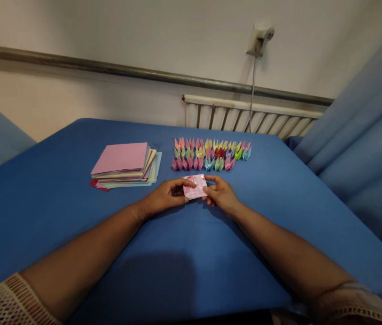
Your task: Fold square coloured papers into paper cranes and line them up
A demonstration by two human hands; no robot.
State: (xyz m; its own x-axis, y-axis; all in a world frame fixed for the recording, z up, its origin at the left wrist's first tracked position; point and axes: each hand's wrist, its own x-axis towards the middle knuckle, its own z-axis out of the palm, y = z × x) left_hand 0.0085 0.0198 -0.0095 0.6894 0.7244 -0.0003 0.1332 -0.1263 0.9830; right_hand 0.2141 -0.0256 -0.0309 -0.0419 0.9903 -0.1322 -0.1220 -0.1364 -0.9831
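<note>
A small pink patterned square of folded paper (196, 191) is between my two hands, just above the middle of the blue table. My left hand (164, 195) grips its left side, with fingers on top and the thumb at the near edge. On the opposite side my right hand (222, 194) pinches the paper between thumb and fingers. Right behind it stand rows of folded paper cranes (207, 163) in pink, yellow, green, red and blue. To the left lies a thick stack of coloured paper sheets (121, 158), pink on top, its lower sheets uneven.
The table (231, 266) wears a blue cover. Behind it are a white radiator (225, 101), a metal pipe (126, 70) along the wall, and a socket (258, 39) with a plugged-in cord hanging down. A blue curtain (363, 149) hangs at the right.
</note>
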